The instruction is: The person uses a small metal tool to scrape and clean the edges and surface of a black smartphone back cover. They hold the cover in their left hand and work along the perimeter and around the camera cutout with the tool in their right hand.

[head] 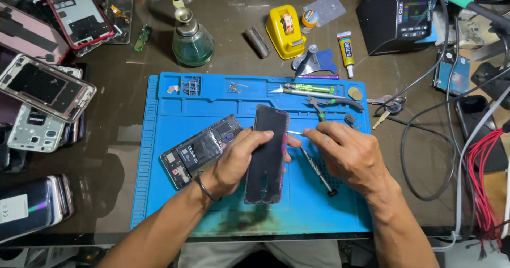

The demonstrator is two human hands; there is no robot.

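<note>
Gripping the dark phone panel point(267, 154) in our closed left hand point(236, 159), long axis near-to-far, we pinched tweezers point(295, 133) in our right hand point(348, 154) at its far right edge, above the blue mat point(223, 108).

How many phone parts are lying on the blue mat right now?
2: a dark phone panel held up in the left hand, and an opened phone body lying flat left of it, partly hidden by that hand.
</note>
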